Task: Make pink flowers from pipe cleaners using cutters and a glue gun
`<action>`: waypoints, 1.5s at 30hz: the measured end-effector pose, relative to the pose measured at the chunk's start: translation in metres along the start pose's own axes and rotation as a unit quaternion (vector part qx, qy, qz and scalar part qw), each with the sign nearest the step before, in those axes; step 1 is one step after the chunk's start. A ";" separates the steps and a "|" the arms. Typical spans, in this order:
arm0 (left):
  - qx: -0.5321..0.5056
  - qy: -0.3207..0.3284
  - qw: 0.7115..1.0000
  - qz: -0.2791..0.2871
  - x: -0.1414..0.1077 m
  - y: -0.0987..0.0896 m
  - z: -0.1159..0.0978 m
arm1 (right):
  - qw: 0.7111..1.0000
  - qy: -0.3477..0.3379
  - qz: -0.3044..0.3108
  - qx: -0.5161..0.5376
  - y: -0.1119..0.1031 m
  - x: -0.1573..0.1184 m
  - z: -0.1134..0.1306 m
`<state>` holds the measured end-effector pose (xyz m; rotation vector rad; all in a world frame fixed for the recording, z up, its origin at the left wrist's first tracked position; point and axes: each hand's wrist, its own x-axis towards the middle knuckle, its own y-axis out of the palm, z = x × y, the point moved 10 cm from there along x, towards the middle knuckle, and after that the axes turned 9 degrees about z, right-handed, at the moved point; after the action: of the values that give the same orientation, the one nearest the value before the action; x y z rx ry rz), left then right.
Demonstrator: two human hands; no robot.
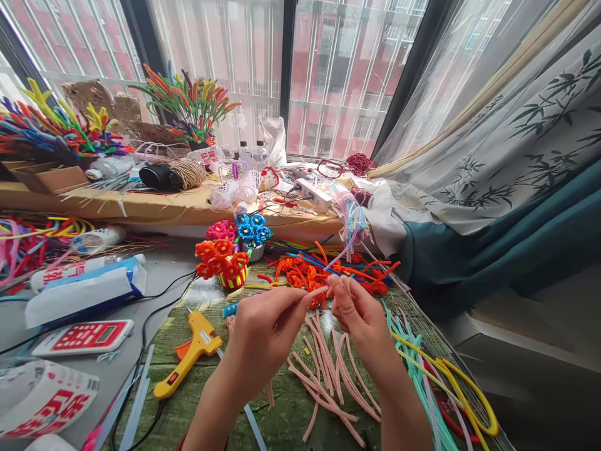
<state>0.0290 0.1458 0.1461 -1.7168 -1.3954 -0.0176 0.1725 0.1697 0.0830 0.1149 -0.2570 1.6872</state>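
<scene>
Between my two hands a short pale pink pipe cleaner [319,292] is stretched. My left hand [270,326] pinches its left end between thumb and forefinger. The other end sits in the closed fingers of my right hand [354,307], which hide it. Several more pink pipe cleaners [328,369] lie loose on the green mat [282,419] below my hands. Just beyond them is a heap of orange pipe-cleaner pieces [300,272]. A yellow glue gun [190,354] lies left of my left hand.
Small pots of orange flowers [223,260] and blue flowers [253,230] stand behind the mat. Yellow and mint pipe cleaners [451,382] lie at the right. A calculator [84,337], a blue-and-white packet [89,291] and a black cord [150,326] are at the left.
</scene>
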 end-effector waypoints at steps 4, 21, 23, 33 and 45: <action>0.024 0.019 0.999 -0.008 0.000 0.005 -0.005 | 0.998 0.021 0.020 0.054 0.010 0.001 -0.001; 0.073 0.025 0.996 -0.042 0.000 0.006 -0.010 | 0.999 -0.016 -0.002 0.049 0.015 -0.003 0.013; 0.063 0.030 0.997 -0.042 -0.001 0.004 -0.009 | 0.999 -0.015 0.008 0.043 0.018 -0.003 0.014; 0.054 0.047 0.994 -0.081 -0.002 -0.003 -0.011 | 1.000 -0.008 0.005 -0.014 0.017 -0.004 0.011; 0.073 0.035 0.995 -0.058 -0.002 0.003 -0.009 | 0.995 -0.037 0.005 -0.092 0.019 -0.005 0.025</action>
<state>0.0350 0.1390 0.1490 -1.4998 -1.4085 -0.0393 0.1530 0.1572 0.1040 0.0382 -0.4673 1.6618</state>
